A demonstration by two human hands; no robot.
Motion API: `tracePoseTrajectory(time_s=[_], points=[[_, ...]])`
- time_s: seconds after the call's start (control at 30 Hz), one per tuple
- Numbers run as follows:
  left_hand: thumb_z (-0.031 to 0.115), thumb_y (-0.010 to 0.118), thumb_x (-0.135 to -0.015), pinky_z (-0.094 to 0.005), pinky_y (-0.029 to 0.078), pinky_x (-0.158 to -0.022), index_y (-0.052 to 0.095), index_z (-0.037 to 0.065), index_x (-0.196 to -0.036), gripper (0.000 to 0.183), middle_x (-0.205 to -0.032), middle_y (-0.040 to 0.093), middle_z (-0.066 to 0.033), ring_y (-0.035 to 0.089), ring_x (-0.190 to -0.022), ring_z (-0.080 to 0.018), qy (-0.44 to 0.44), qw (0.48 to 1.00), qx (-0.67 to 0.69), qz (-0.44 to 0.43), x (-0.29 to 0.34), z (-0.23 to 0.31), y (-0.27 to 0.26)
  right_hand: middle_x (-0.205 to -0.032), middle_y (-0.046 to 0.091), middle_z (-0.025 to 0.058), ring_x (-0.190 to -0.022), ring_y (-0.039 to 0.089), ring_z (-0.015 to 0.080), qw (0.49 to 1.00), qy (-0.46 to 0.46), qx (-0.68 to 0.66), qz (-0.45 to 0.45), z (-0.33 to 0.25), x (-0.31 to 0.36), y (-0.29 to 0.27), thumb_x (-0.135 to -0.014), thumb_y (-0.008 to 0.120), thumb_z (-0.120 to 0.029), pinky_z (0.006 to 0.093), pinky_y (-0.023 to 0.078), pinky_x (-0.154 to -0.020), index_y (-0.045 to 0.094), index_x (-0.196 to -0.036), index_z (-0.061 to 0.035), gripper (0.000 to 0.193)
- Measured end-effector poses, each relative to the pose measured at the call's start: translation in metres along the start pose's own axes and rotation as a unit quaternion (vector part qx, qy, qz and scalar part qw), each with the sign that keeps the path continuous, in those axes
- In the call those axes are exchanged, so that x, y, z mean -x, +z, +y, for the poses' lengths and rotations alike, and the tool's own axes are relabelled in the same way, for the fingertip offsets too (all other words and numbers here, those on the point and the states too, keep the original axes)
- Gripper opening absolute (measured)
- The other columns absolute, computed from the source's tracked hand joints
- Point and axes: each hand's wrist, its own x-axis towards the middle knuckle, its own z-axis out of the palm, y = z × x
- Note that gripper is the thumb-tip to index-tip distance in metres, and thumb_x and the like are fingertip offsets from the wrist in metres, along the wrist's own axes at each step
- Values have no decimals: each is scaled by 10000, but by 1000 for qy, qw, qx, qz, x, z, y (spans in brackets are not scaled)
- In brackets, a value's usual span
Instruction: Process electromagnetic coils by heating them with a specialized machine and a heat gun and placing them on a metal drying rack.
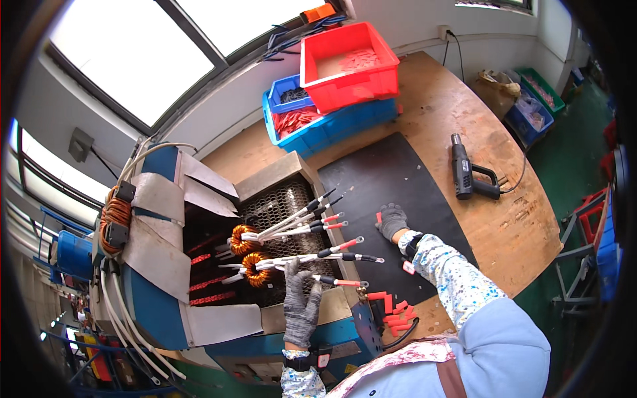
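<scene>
My left hand [300, 306], in a grey glove, rests at the near edge of the machine's metal mesh bed [285, 205]. Its fingers are stretched and apart beside the white cables of the nearer copper-wound ring coil [256, 270]; whether they touch is unclear. A second copper coil [244, 239] lies just beyond. From both coils, white leads with black and red sleeves and metal lugs [360, 240] reach right over the frame's edge. My right hand [393, 222], also grey-gloved, is over the black mat [398, 179], its fingers closed on a small red sleeve [379, 217].
Loose red sleeves [398, 318] lie at the mat's near corner. A black heat gun [468, 172] stands on the wooden table [504, 245] at right. Behind are a red bin [352, 89] and blue bins [338, 129]. Metal flaps [159, 259] line the machine's left side.
</scene>
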Motion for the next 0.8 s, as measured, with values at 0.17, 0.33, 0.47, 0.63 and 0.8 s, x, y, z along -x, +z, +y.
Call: tracePoseTrajectory(time_s=[0.17, 0.33, 0.47, 0.63, 0.8], points=[[87, 568, -816, -424, 207, -1082, 487, 54, -1095, 293, -1365, 349, -196, 258, -1315, -361, -5, 1000, 7, -3, 2, 0, 3, -1042, 578, 155, -956, 568, 304, 999, -38, 25, 15, -4, -18, 32, -717, 634, -192, 370, 471, -817, 599, -992, -69, 303], [109, 571, -823, -407, 212, -1078, 473, 52, -1128, 325, -1368, 345, -191, 262, -1315, -344, 2, 1000, 2, 6, 3, 1, 6, -941, 628, 178, -898, 606, 340, 997, 7, -79, -15, 13, -22, 24, -723, 597, -151, 416, 490, -778, 631, -930, -50, 233], [136, 572, -833, -397, 217, -1075, 448, 57, -1183, 380, -1389, 315, -187, 254, -1321, -335, 0, 1000, -23, 6, 11, -5, 5, -935, 607, 167, -917, 583, 330, 994, 4, -104, 36, 5, -19, 13, -708, 617, -171, 408, 472, -801, 599, -979, -62, 293], [144, 573, -829, -406, 194, -1087, 349, 71, -1333, 556, -1434, 241, -174, 190, -1344, -344, 32, 996, -83, -4, 10, 4, 12, -973, 575, 142, -940, 549, 304, 987, -76, 41, 139, 17, -50, 67, -710, 612, -164, 401, 449, -818, 577, -978, -89, 280], [135, 587, -812, -406, 188, -1091, 357, 71, -1330, 571, -1433, 240, -175, 184, -1347, -340, 24, 998, -66, -3, 16, -10, 11, -997, 561, 107, -998, 524, 274, 994, -41, -24, 102, 16, -50, 71, -743, 594, -168, 379, 437, -826, 577, -993, -130, 254]])
